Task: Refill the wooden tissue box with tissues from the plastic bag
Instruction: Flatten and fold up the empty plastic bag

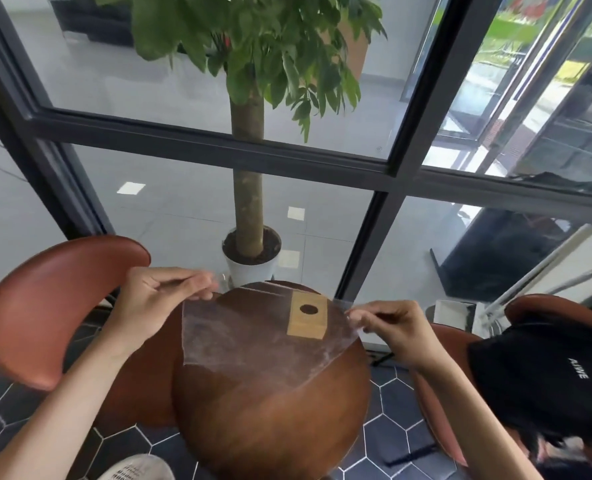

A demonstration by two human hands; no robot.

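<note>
At far left, a chair (pixel 41 306) with a smooth, curved reddish-brown back stands close against the table. Just right of it, my left hand (pixel 156 303) is raised over the table's left edge, fingers curled closed and pinching the upper left corner of the plastic bag (pixel 246 341). The bag is clear, thin and faintly cloudy, with soft creases, and I hold it stretched flat between my hands above the tabletop. I cannot tell whether any tissues are inside it.

Below the bag is the round table (pixel 270 410), dark polished wood with a warm brown grain. On its far side sits the wooden tissue box (pixel 307 319), a small pale block with square edges and a round dark hole in its top. I see it through the plastic, which hangs between me and the box.

Behind the table, a potted tree (pixel 248 188) with a straight rough trunk and glossy green leaves rises from a white pot, standing before dark-framed glass panels.

My right hand (pixel 388 327) is closed too, fingertips pinching the bag's upper right corner. At far right, a second brown chair (pixel 544 306) holds a person's head in a black cap (pixel 544 372), bent low.
</note>
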